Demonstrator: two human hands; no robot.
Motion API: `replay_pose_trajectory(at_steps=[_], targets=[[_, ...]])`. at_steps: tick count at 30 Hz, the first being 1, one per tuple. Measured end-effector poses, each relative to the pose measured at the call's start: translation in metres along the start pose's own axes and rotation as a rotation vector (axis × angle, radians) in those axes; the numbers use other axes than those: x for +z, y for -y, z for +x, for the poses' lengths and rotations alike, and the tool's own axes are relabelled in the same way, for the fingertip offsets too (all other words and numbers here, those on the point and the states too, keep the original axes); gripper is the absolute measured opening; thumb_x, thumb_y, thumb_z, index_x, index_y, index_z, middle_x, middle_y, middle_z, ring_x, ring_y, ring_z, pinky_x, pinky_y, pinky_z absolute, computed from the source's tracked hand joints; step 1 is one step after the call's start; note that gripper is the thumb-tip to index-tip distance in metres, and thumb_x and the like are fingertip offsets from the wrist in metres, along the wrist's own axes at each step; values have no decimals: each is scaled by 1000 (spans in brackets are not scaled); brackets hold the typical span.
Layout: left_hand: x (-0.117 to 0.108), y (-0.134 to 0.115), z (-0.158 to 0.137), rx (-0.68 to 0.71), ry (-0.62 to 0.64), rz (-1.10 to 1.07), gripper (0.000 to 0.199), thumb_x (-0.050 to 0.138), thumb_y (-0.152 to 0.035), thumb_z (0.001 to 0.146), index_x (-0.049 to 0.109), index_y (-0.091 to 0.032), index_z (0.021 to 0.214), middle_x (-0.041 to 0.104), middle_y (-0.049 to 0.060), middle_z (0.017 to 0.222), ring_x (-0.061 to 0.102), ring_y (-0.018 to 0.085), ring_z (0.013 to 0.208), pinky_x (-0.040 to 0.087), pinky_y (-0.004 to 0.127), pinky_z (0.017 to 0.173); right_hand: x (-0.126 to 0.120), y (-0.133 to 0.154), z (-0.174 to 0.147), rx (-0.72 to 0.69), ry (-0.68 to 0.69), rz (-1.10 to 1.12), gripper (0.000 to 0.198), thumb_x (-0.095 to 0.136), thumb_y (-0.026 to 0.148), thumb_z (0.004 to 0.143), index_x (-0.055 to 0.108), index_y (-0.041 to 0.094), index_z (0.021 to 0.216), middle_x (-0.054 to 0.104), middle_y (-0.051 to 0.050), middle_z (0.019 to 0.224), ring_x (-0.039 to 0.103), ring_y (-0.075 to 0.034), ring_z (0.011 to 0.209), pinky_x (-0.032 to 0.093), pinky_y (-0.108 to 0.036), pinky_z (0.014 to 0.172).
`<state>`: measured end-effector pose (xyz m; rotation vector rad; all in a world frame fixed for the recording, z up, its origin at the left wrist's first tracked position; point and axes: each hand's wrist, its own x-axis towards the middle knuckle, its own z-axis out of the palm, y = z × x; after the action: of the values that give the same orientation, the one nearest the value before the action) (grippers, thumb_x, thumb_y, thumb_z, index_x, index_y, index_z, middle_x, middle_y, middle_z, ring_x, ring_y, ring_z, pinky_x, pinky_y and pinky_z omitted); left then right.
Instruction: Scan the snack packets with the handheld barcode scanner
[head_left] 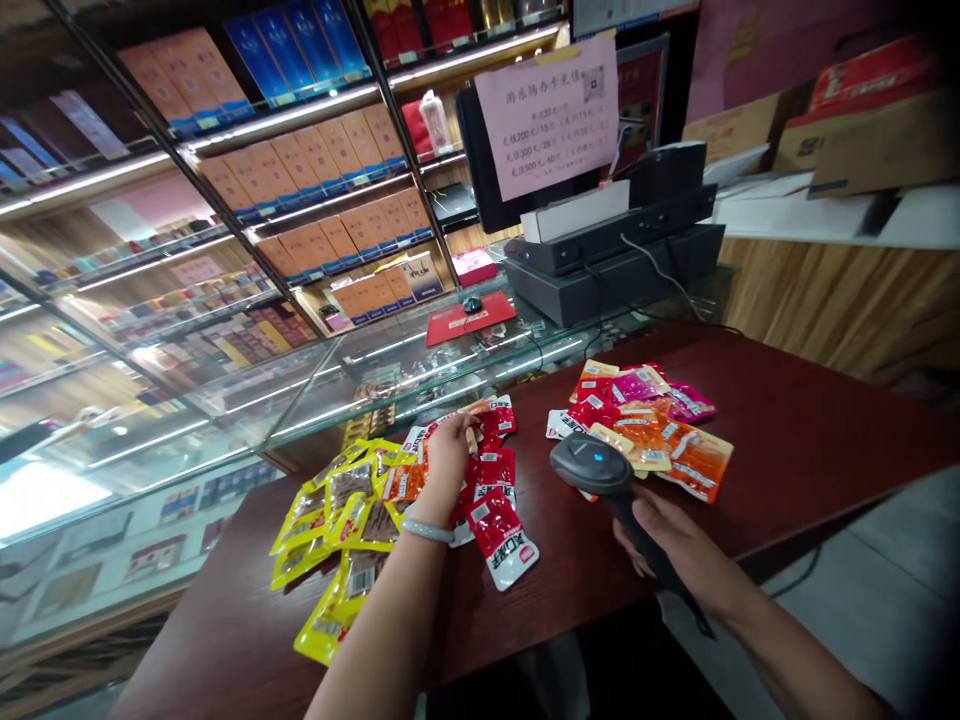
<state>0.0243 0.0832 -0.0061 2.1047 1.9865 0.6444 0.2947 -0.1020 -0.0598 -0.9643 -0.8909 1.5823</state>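
My right hand (pixel 667 540) is wrapped round the black handle of a barcode scanner (pixel 592 462), whose head shows a small blue light. The scanner is held in front of a pile of orange, red and pink snack packets (pixel 649 415) on the right. Over the middle pile, my left hand (pixel 452 445), with a pale bangle at the wrist, has its fingers closed on a snack packet, mostly hidden by the hand. Red-and-white packets (pixel 504 535) lie beside and below it. Yellow snack bags (pixel 352 515) are heaped left of my left forearm.
A dark red tabletop (pixel 555 560) bears the packets. Behind it stand a glass counter (pixel 397 365) with a mouse (pixel 472 304) on a red pad, and a monitor with a pink paper sign (pixel 551 120). Boxed goods fill shelves (pixel 300 165). Cardboard boxes (pixel 870 150) stand at right.
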Motion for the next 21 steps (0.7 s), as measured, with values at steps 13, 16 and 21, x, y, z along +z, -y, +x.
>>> replay_pose_trajectory(at_steps=[13, 16, 21], targets=[[13, -12, 44, -119, 33, 453, 77, 45, -78, 82, 68, -11, 112, 66, 26, 121, 58, 40, 121, 42, 46, 98, 4, 4, -3, -14, -19, -12, 62, 65, 67, 83, 56, 17, 117, 48, 6, 59, 39, -10, 48, 31, -23, 47], [19, -17, 53, -116, 117, 450, 82, 54, -79, 75, 67, -10, 116, 63, 27, 126, 54, 41, 126, 40, 46, 101, 5, 7, -3, -17, -14, -13, 59, 64, 66, 85, 54, 17, 116, 47, 6, 60, 38, -9, 48, 30, -23, 48], [20, -18, 59, -102, 184, 396, 66, 69, -63, 75, 65, -10, 115, 67, 25, 122, 60, 37, 120, 44, 39, 94, 1, 10, -4, -35, -19, -1, 56, 64, 67, 84, 52, 18, 109, 47, 6, 61, 38, -9, 49, 31, -23, 48]])
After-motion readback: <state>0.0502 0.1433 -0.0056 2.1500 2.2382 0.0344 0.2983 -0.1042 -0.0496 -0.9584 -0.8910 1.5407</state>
